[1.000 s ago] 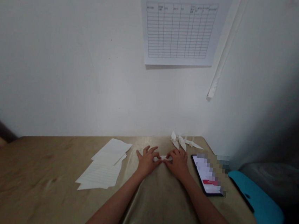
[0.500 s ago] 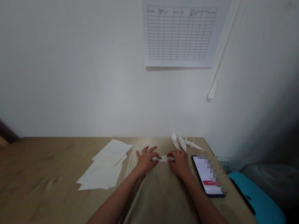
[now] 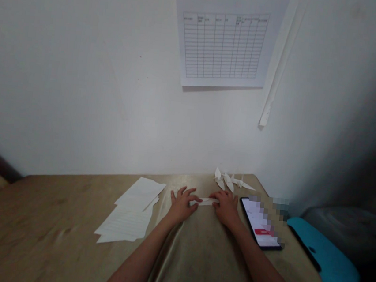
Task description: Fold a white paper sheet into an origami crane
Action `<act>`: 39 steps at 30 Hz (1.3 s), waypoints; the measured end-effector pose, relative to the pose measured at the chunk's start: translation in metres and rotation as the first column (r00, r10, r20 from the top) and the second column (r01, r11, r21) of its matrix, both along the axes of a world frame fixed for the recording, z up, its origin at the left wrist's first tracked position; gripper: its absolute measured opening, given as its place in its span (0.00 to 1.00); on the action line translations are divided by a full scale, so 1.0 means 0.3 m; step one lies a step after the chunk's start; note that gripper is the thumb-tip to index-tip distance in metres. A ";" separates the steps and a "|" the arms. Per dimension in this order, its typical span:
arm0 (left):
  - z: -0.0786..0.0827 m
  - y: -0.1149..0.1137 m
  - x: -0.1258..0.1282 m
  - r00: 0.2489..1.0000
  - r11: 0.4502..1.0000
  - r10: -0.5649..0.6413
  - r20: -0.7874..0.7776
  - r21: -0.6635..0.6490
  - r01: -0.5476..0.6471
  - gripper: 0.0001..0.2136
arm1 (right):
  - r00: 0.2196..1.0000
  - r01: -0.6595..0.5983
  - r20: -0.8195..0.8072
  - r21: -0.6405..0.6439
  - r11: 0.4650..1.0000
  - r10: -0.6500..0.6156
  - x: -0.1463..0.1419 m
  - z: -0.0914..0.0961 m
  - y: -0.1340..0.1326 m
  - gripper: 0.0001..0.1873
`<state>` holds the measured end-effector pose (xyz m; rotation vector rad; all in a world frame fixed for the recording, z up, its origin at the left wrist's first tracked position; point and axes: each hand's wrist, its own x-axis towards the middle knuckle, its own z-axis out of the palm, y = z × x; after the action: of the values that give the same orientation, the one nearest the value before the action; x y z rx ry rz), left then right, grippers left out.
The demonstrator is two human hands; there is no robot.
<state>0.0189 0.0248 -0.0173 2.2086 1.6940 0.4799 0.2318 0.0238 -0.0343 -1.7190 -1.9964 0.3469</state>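
A narrow strip of folded white paper (image 3: 206,201) lies on the table between my two hands. My left hand (image 3: 182,204) holds its left end with thumb and index finger, while the other fingers spread outward over the tabletop. At the right end, the bent fingers of my right hand (image 3: 226,207) grip the strip. Just beyond my right hand lie several folded white paper figures (image 3: 229,180) with pointed ends. The strip's two ends are partly hidden under my fingers.
Loose white sheets (image 3: 129,215), some lined, lie left of my hands. A phone (image 3: 261,225) with a lit screen rests on the right of the brown table (image 3: 51,216). Past that edge is a blue chair-like object (image 3: 329,261). A printed chart (image 3: 224,47) hangs on the wall.
My left thumb and index finger have shifted slightly along the strip, and more of the strip shows between my hands. The whole view has tilted slightly.
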 end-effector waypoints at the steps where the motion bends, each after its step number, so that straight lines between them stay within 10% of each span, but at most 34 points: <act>1: -0.003 0.001 0.000 1.000 1.000 0.001 0.002 0.010 -0.001 0.11 | 1.000 0.000 0.010 0.007 1.000 0.000 -0.002 0.001 -0.005 0.20; 12: -0.019 0.009 0.003 0.999 0.997 0.045 0.013 0.060 -0.046 0.19 | 0.996 -0.021 0.082 0.044 0.999 0.017 -0.006 0.003 -0.025 0.27; 39: -0.014 0.005 0.011 0.996 0.976 -0.090 0.021 0.198 0.084 0.14 | 0.993 -0.105 -0.028 0.191 0.976 0.112 -0.032 0.015 -0.025 0.07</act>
<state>0.0223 0.0263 -0.0214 2.3895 1.5871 0.6813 0.2222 0.0162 -0.0300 -1.4804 -2.0296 0.2158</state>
